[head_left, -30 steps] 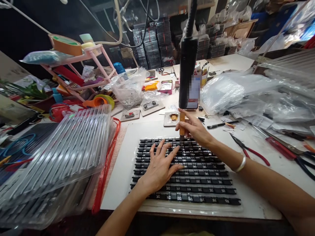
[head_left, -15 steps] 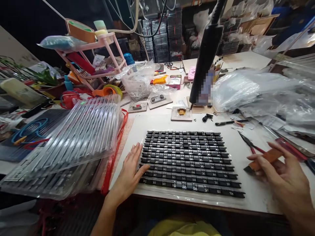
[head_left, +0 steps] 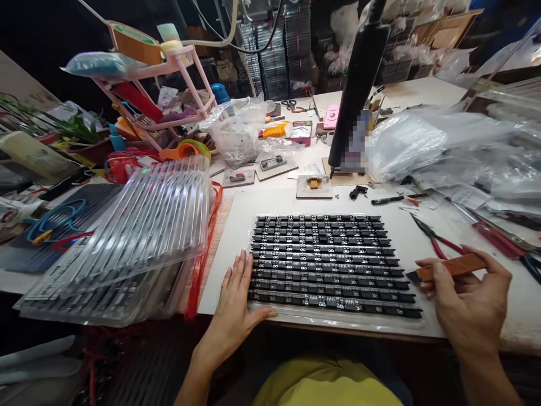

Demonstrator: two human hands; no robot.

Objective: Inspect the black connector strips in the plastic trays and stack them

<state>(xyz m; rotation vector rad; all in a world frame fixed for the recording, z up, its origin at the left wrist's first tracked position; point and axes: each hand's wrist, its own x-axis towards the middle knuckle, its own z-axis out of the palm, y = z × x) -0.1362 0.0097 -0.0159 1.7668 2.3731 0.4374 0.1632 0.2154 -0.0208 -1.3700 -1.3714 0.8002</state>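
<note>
A clear plastic tray (head_left: 338, 322) with several rows of black strip parts (head_left: 325, 262) lies on the white board in front of me. My left hand (head_left: 236, 304) rests flat at the tray's left edge, fingers apart, thumb along the near edge. My right hand (head_left: 465, 301) is to the right of the tray, closed on a small orange-brown handled tool (head_left: 452, 267) with a dark tip that points toward the strips.
A stack of clear ribbed trays (head_left: 139, 225) leans at the left. Red-handled pliers (head_left: 437, 239), a black pen (head_left: 393, 198) and small jigs (head_left: 314, 185) lie behind the tray. A black hanging tool (head_left: 357, 90) stands at the back; plastic bags (head_left: 426, 146) are heaped at the right.
My right hand has come back from the tray's far edge to its right side, tool still in it. My left hand slid off the strips to the tray's left edge.
</note>
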